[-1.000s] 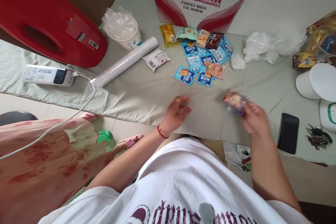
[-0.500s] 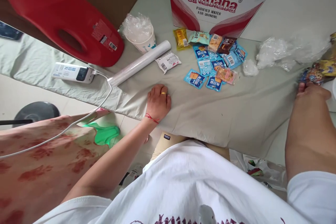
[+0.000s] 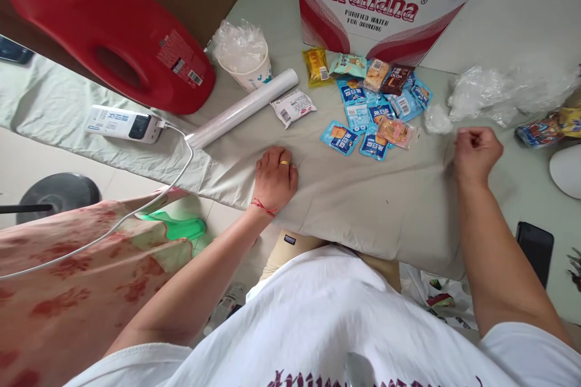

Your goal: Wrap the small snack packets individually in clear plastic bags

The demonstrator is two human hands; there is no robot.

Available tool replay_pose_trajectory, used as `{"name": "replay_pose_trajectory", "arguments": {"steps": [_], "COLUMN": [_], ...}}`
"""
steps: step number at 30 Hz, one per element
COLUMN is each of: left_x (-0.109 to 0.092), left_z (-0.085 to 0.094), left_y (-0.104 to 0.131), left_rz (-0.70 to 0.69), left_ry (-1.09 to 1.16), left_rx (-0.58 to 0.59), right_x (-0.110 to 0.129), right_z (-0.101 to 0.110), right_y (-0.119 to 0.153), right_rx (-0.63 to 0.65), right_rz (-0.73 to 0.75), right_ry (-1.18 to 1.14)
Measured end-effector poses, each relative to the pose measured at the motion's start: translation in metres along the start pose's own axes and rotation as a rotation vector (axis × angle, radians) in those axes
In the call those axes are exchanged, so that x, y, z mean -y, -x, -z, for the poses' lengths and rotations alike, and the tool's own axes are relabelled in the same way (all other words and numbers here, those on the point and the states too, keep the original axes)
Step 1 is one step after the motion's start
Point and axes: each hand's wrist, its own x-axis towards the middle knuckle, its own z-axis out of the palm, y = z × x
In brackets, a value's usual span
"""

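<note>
My left hand (image 3: 275, 178) rests palm down on the cloth, its fingers curled under and nothing showing in them. A gold ring and a red string bracelet are on it. My right hand (image 3: 477, 154) is closed in a fist above the cloth on the right; whatever it may hold is hidden inside the fingers. Just beyond it is crumpled clear plastic wrap (image 3: 481, 94). Between the hands, farther back, lies a pile of small blue snack packets (image 3: 356, 115) with a brown cocoa packet (image 3: 396, 78), a green packet (image 3: 347, 65) and a yellow packet (image 3: 317, 66). A white packet (image 3: 293, 109) lies nearer my left hand.
A Wahaha carton (image 3: 376, 6) stands behind the packets. Leftward are a plastic-wrap roll (image 3: 245, 107), a paper cup (image 3: 254, 77), a red jug (image 3: 118, 42) and a power bank (image 3: 122, 124) with a cable. Rightward lie colourful packets (image 3: 540, 131), a white bowl (image 3: 567, 170) and a phone (image 3: 535, 251).
My right hand has moved left from the colourful packets at the far right and is now a fist near the plastic wrap. My left hand has stayed in place.
</note>
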Motion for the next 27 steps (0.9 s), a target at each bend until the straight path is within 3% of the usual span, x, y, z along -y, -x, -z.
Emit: {"name": "replay_pose_trajectory", "arguments": {"steps": [3,7,10,12,14,16,17,19,21,22,25,27], "left_x": [0.000,0.001,0.006,0.007,0.002,-0.015,-0.028,-0.060,-0.093,-0.106,-0.130,-0.131], "left_z": [0.000,-0.001,-0.001,0.001,0.004,0.008,0.010,0.011,0.008,0.005,-0.007,-0.013], "left_y": [0.000,0.000,0.000,0.001,0.004,0.007,0.009,0.013,0.015,0.016,0.017,0.017], "left_rz": [-0.003,-0.003,-0.001,0.015,0.075,0.157,0.198,0.284,0.382,0.410,0.457,0.473], "left_ry": [0.000,0.014,0.074,0.179,0.334,0.552,0.688,1.035,1.327,1.422,1.553,1.563], "left_rx": [-0.001,-0.009,-0.037,-0.104,-0.203,-0.215,-0.153,0.109,0.410,0.490,0.513,0.469], "right_x": [0.022,0.030,0.037,0.046,0.058,0.071,0.077,0.088,0.096,0.099,0.102,0.103], "right_z": [-0.012,-0.021,-0.020,-0.016,-0.010,-0.003,0.000,0.005,0.010,0.012,0.017,0.019], "right_y": [0.006,0.000,0.016,0.043,0.081,0.125,0.146,0.183,0.210,0.218,0.231,0.232], "right_rx": [0.139,0.204,0.060,-0.023,-0.007,0.072,0.110,0.192,0.283,0.327,0.460,0.548], "right_rz": [0.170,0.093,-0.073,-0.221,-0.344,-0.403,-0.397,-0.307,-0.112,0.012,0.298,0.274], "right_ry": [0.129,0.236,-0.037,-0.280,-0.520,-0.722,-0.745,-0.637,-0.439,-0.348,-0.206,-0.246]}}
